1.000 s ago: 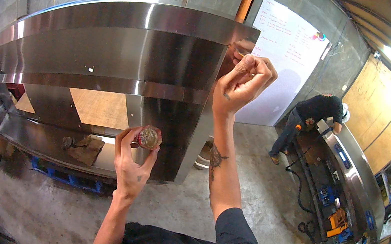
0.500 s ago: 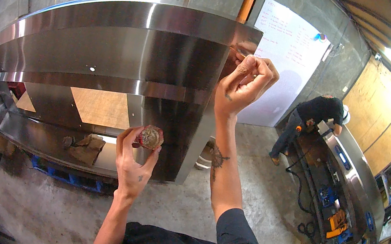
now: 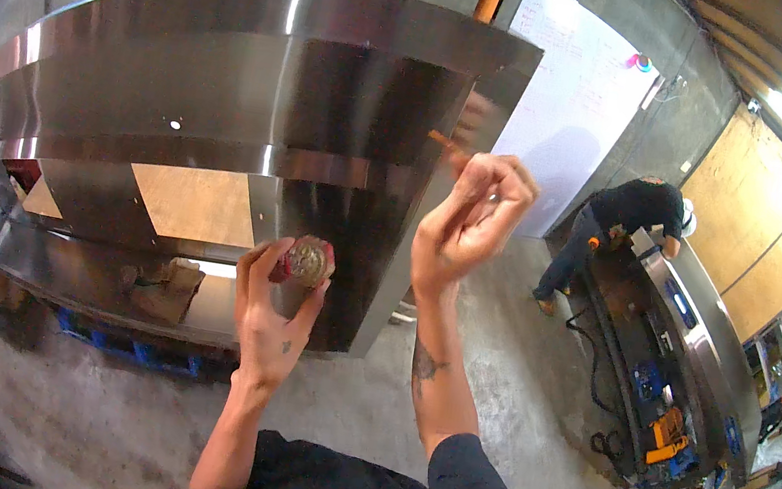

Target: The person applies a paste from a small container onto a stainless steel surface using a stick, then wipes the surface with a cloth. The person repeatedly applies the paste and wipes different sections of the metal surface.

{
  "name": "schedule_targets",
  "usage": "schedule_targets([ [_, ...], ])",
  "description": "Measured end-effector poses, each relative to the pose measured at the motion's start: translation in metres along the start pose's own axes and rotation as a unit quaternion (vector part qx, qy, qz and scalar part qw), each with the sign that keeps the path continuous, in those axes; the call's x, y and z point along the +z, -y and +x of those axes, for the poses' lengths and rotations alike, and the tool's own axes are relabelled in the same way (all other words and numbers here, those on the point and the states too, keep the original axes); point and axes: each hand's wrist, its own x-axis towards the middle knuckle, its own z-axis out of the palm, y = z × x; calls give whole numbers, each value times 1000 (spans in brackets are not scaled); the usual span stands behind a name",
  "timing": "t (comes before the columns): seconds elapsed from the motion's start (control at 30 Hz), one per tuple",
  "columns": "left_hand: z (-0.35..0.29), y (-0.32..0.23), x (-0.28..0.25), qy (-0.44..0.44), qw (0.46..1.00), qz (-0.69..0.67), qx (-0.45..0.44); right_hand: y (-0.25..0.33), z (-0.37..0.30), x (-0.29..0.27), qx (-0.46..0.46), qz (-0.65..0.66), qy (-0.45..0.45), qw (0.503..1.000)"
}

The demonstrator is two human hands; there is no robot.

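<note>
My left hand [image 3: 273,330] grips a small round container [image 3: 310,261] with red sides and a greyish, grimy top. It is held up before the lower part of a large brushed stainless-steel frame [image 3: 361,104]. Higher and to the right, my right hand [image 3: 476,219] pinches a thin orange-brown stick [image 3: 445,141]. Its tip points up and left, close to the right edge of the steel; whether it touches is unclear. A blurred reflection of the hand shows in the metal there.
Crumpled brown cardboard [image 3: 164,290] lies on the frame's lower ledge, and blue supports [image 3: 133,346] stand beneath. Behind is a whiteboard [image 3: 579,101]. At right, a person [image 3: 622,223] bends over another long steel unit [image 3: 700,341] holding an orange tool [image 3: 668,436].
My right hand has come down from the upper right corner of the steel, bringing the stick into plainer sight. My left hand still holds the container. The view has shifted slightly.
</note>
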Motion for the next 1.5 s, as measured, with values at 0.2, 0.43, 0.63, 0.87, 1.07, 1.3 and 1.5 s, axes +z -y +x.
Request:
schedule_targets([
  [0.2, 16, 14, 13, 35, 997, -64, 16, 64, -51, -40, 152, -13, 163, 975],
  [0.43, 49, 39, 2, 83, 989, -108, 65, 91, -64, -27, 99, -202, 283, 932],
  [0.63, 77, 69, -8, 100, 976, -142, 131, 107, -70, -7, 21, -329, 320, 888],
  [0.87, 89, 86, -18, 154, 962, -170, 149, 131, -73, 28, 15, -412, 318, 854],
  [1.07, 91, 85, -20, 171, 951, -218, 136, 143, -70, 33, -2, -441, 319, 839],
  [1.3, 90, 82, -21, 195, 954, -226, 7, 126, -58, 31, -32, -421, 138, 896],
  [1.5, 87, 89, -31, 206, 957, -203, 20, 57, -7, 36, -123, -347, -29, 929],
])
